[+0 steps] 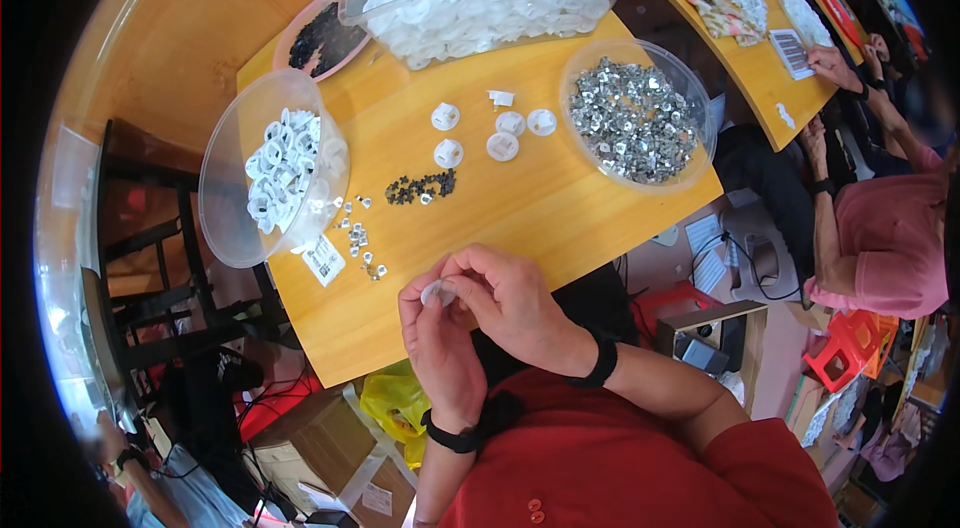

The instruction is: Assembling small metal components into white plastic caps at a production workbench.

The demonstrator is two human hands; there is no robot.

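Note:
Close together over the table's near edge, both my hands work on one small round white plastic part [437, 293]. My left hand [436, 346] pinches it between thumb and fingers. My right hand [512, 303] bends over it, thumb and fingertips pressed against it; anything smaller in those fingertips is hidden. Beyond my hands lies a patch of small black pieces [420, 188]. Left of that patch are scattered little metal clips [356, 236]. Several similar white round parts [503, 146] rest farther back on the wooden table [480, 218].
A clear tub of white parts [283, 173] stands left, a round tub of metal clips [637, 118] right. At the back are a large bin of white parts [490, 3] and a pink bowl of black pieces [325, 36]. A person in pink [885, 238] sits right, at another table.

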